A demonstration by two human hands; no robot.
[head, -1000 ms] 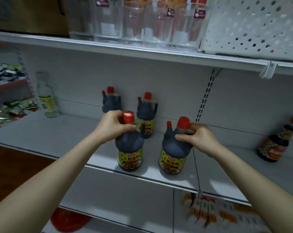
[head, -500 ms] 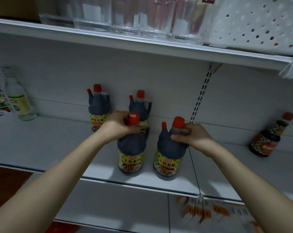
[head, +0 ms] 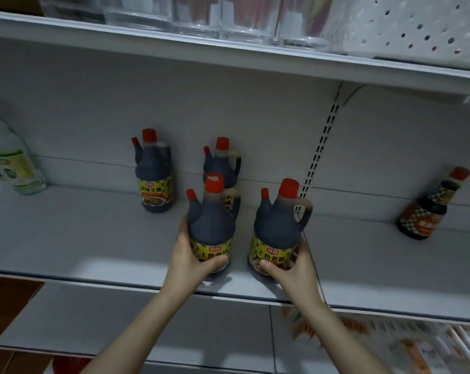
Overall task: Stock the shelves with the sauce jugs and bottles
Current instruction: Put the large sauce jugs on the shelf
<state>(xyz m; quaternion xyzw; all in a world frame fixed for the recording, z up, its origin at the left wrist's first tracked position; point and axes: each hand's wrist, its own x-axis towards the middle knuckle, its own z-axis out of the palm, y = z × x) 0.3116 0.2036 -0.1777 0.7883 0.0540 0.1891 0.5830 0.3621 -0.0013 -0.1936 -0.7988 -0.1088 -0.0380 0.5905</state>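
- Dark brown sauce under red caps: two jugs stand upright near the front of the grey shelf (head: 80,238), the left jug (head: 211,228) and, at its three o'clock, the right jug (head: 278,228), near each other but apart.
- The left hand (head: 186,256) wraps the left jug low down, thumb across the yellow label; the right hand (head: 296,268) grips the right jug the same way. Both hands are full.
- These look brim-full, so expect real weight. The plastic should be fairly stiff, but that glossy label could slip under a palm.
- A low grip suits sliding them back. For lifting, I'd take the loop handle (head: 305,211) at the right jug's three o'clock shoulder.
- Each hand sits at six o'clock of its jug, down by the base, with the wrists over the shelf's front edge.
- At twelve o'clock of the left jug, one rear jug (head: 223,163) stands close behind. Another jug (head: 154,174) waits at eleven o'clock by the back wall, and a small bottle (head: 428,209) sits well off at three o'clock.
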